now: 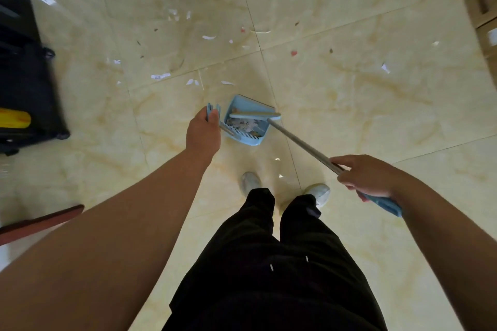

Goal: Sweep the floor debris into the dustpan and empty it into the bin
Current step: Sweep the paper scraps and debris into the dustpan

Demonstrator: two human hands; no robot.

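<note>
Two hands, both occupied. Left hand [203, 133] is curled round the handle top of the light blue plastic dustpan [240, 103], which is low over the cream marbled tile floor [349, 105], just ahead of the white shoes [251, 183]. The pan holds a pile of white paper scraps [246, 124] plus a few brown bits. Right hand [368, 176] grips the silver-poled blue broom [301, 142], whose head lies across the pan. Loose white and pink scraps [209, 37] are scattered beyond the pan. Black wheeled case [24, 83] at left.
</note>
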